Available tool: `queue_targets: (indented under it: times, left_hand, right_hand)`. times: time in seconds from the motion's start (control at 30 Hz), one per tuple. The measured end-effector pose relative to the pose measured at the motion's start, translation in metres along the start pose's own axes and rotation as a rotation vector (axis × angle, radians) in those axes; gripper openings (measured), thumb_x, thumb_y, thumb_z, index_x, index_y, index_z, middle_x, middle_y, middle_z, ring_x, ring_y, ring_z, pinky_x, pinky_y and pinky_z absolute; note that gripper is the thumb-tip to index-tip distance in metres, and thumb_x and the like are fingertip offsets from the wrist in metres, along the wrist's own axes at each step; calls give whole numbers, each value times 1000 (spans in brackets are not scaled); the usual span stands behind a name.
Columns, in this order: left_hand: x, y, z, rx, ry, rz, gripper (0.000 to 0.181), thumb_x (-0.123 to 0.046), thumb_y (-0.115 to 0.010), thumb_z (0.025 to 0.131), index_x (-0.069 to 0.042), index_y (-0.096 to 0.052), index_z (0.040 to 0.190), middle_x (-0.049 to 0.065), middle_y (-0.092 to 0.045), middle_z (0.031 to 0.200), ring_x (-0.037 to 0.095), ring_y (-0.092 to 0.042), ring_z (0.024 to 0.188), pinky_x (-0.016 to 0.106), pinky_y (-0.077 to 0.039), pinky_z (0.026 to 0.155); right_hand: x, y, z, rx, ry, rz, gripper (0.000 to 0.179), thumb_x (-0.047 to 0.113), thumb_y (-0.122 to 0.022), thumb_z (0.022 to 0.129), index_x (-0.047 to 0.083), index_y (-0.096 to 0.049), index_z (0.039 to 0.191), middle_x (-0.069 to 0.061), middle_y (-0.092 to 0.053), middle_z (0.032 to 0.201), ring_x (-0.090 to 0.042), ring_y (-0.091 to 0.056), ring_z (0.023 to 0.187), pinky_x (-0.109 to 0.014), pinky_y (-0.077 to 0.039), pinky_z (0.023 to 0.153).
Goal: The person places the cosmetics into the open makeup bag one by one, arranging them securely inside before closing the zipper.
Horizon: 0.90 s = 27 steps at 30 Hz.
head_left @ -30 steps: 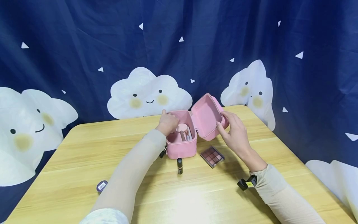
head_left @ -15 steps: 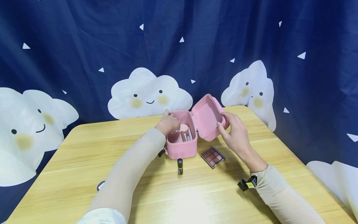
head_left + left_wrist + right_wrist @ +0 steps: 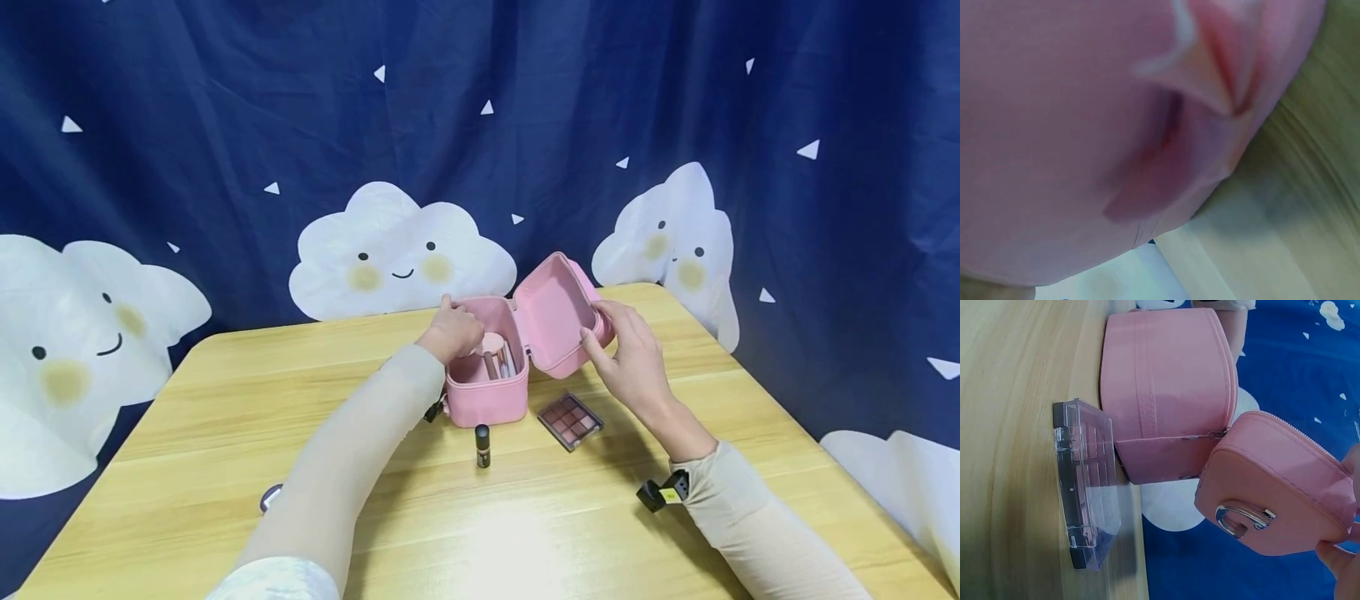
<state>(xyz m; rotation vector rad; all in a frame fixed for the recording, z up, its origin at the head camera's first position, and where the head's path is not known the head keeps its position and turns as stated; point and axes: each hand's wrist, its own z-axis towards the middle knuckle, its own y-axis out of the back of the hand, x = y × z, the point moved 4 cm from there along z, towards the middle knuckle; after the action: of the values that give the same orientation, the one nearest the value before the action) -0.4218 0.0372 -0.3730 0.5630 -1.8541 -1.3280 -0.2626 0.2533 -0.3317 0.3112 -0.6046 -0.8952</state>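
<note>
Cosmetics in pink case, right grip holding lid; left grip inside, hold unclear

Inside the case, the left hand's fingertips were hidden, so whether they gripped anything could not be told. Just beside them, any marks on the sticks were too small to read. The left wrist view, close against the case wall, blurred a bow-like pink piece. Well behind that hand, its sleeve covered part of a disc.

At the lid, the right hand was cut off by the right wrist view's right edge. Nearer the person than either grip, the black-capped tube's lettering was too small to read.
</note>
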Motion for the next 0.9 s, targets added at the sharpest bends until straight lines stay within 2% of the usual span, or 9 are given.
queue_targets:
  times: [0.13,0.27,0.4,0.63,0.9]
  left_hand:
    - [5,5,-4,-44,-1,-130,8,-26,-70,87,-18,-68,87,0,-67,94,21,-53,91,54,-26,98]
    - [14,16,-14,-96,-13,-254,24,-32,-70,89,-18,-71,109,1,-69,108,22,-57,99,57,-25,99]
    - [24,25,-24,-124,-45,-296,39,-34,-66,93,-22,-63,130,0,-66,123,22,-58,108,55,-27,97]
    - [35,30,-41,-161,-101,-352,38,-36,-63,94,-22,-63,130,-2,-63,123,20,-57,109,50,-30,89]
    - [41,34,-77,-219,-168,-407,40,-42,-62,95,-20,-64,128,0,-60,131,24,-56,116,52,-33,88]
  right_hand:
    - [0,0,-1,-2,2,-4,41,17,-69,88,2,-59,124,-19,-61,120,-37,-56,112,-54,-44,92]
    - [-1,0,1,-3,7,-10,41,17,-68,88,1,-59,124,-19,-61,120,-35,-56,112,-53,-44,92]
    - [-2,1,2,0,1,-9,41,18,-68,89,1,-59,125,-19,-61,121,-35,-55,113,-53,-44,92]
    - [-3,0,1,10,-13,-11,41,18,-68,89,1,-59,125,-19,-60,121,-36,-55,113,-54,-43,92]
    - [-1,-1,0,-4,-10,5,41,17,-68,88,0,-60,124,-19,-61,121,-37,-55,113,-55,-43,92]
